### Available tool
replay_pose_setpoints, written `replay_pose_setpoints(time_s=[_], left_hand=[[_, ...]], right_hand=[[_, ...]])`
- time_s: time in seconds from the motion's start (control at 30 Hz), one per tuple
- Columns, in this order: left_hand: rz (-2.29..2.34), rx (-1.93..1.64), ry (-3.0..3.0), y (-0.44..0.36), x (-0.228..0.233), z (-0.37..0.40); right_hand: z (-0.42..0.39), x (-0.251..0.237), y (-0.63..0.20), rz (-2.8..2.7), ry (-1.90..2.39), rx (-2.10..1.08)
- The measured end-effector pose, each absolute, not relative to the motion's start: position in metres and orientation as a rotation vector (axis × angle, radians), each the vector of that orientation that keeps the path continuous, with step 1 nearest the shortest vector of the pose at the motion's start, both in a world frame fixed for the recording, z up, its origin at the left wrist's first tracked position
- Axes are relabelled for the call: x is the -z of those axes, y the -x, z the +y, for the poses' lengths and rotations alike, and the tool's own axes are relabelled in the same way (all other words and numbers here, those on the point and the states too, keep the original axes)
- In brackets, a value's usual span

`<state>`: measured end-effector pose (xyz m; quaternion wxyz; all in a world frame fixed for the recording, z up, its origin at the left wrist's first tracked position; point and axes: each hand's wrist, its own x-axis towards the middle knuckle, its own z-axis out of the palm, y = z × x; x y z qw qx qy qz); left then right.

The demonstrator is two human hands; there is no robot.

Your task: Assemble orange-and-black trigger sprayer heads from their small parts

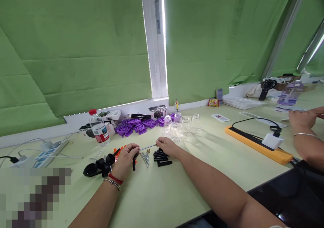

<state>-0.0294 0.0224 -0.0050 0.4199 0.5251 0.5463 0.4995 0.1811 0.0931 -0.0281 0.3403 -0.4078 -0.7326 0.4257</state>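
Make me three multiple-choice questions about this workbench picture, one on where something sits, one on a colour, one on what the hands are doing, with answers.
1. Where is the water bottle?
A. left of the purple parts
B. on the orange power strip
C. beside the fan

2. What colour is the bottle's cap?
A. blue
B. red
C. white

3. What is happening with the thin metal rod?
A. it lies alone on the table
B. the left hand and right hand each hold an end
C. it stands in a glass jar

Answers: 1 A, the bottle stands left of the purple pile. 2 B, the cap is red. 3 B, fingers of both hands pinch the rod above the table.
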Motion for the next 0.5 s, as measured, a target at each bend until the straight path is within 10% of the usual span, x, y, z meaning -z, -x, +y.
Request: replay_pose_setpoints(time_s=[0.5], left_hand=[[1.374, -1.265, -1.325, 0.0247, -0.0022, 0.0183]], right_hand=[[0.0903, 0.0256, -0.1822, -1.979, 1.069, -1.052]])
